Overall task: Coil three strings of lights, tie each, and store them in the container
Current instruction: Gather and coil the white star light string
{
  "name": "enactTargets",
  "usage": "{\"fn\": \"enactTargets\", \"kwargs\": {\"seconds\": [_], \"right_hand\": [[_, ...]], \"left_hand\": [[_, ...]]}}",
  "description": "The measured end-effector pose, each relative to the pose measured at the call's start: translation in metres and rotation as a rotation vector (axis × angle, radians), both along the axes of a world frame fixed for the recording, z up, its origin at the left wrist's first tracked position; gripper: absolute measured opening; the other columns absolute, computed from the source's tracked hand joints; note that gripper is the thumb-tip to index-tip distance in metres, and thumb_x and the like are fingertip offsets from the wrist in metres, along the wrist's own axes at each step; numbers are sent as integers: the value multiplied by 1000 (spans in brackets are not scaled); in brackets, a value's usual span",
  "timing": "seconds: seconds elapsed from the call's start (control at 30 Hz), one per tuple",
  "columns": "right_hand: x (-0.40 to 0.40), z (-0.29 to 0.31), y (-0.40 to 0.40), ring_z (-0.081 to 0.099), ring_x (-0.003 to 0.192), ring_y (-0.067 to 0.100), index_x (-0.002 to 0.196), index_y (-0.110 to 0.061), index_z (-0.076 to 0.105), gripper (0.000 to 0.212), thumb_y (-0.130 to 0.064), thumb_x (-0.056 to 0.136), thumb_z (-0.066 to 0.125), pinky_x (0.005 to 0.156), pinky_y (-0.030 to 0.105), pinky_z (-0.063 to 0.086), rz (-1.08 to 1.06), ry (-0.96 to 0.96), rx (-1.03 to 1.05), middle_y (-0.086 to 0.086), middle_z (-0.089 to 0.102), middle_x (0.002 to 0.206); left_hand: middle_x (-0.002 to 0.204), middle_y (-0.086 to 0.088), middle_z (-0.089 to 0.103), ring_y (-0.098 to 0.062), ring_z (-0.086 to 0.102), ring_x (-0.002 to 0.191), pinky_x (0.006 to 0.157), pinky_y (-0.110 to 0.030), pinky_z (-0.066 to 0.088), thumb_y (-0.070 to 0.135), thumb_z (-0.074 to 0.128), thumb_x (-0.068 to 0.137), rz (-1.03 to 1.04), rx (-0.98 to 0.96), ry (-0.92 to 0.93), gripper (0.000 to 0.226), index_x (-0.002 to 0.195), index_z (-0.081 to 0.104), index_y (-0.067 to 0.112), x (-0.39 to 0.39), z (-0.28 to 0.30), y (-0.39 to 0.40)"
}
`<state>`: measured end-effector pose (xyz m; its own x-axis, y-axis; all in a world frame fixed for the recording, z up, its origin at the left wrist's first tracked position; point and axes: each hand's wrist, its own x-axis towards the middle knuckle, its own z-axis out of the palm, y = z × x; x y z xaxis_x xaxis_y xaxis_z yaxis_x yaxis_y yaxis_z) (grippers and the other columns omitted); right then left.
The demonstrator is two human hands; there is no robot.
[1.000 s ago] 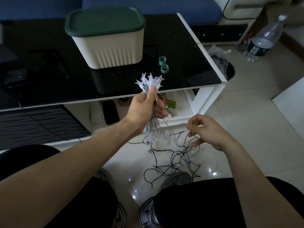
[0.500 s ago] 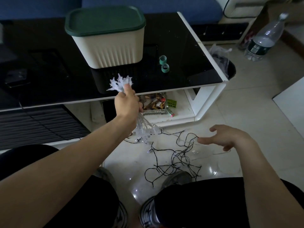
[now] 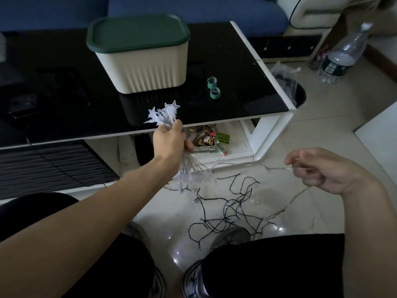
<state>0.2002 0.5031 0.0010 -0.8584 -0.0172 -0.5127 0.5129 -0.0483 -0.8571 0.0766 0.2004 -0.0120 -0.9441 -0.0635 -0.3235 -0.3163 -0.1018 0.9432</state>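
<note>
Coiling first string: left hand (image 3: 171,139) gripping star-light bundle (image 3: 163,115), right hand (image 3: 318,168) pinching clear wire (image 3: 236,164); next, another loop into the bundle.

Your footage is dim and underexposed. Daylight enters from the right, glaring off the glossy floor (image 3: 322,130); wide-angle distortion bends the edges.

A cream ribbed plastic container (image 3: 148,67) with a dark green lid (image 3: 137,32) sits upper centre on a glossy black tabletop (image 3: 236,67); two teal tape rings (image 3: 213,87) beside it; black-wired lights (image 3: 232,209) on pale floor tiles (image 3: 335,130).
</note>
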Motion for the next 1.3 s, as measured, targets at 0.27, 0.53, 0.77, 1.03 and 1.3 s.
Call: {"fn": "enactTargets", "kwargs": {"seconds": [0.27, 0.53, 0.77, 1.03, 1.3], "right_hand": [[-5, -3, -13, 42, 55, 4, 96, -19, 77, 54, -29, 48, 101, 33, 9, 26, 66, 182, -282, 5, 67, 80], [-8, -9, -33, 50, 65, 12, 149, -17, 43, 83, -33, 78, 85, 49, 19, 41, 228, 276, -160, 7, 52, 149], [-19, -18, -76, 38, 52, 4, 145, -11, 46, 84, -33, 75, 85, 46, 16, 38, 65, 424, -264, 6, 55, 146], [-19, -21, -100, 37, 54, 6, 144, -18, 49, 76, -33, 78, 83, 46, 19, 31, 173, 427, -268, 3, 53, 149], [-13, -13, -113, 45, 56, 15, 144, -21, 52, 59, -16, 88, 69, 51, 25, 42, 177, 460, 170, -20, 71, 114]], "left_hand": [[50, 2, 27, -15, 17, 43, 42, -24, 16, 13, 44, 94, -140, -7, -93, 23, 72, 40, 14, 5, -1, 2], [57, -1, 35, -17, 32, 44, 45, -28, 31, 17, 31, 97, -324, -28, -238, 23, 80, 45, 14, 13, 1, 8], [67, -9, 53, -24, 53, 58, 74, -47, 52, 18, 33, 108, -432, -48, -66, 34, 81, 50, 6, 20, -4, 20], [101, -16, 74, -26, 73, 94, 88, -40, 59, 20, 30, 110, -468, 57, 25, 35, 109, 58, -3, 27, -8, 21], [92, -16, 68, -20, 56, 54, 55, -34, 50, 24, 30, 110, -633, -47, 32, 38, 102, 54, -4, 37, -3, 26]]}}
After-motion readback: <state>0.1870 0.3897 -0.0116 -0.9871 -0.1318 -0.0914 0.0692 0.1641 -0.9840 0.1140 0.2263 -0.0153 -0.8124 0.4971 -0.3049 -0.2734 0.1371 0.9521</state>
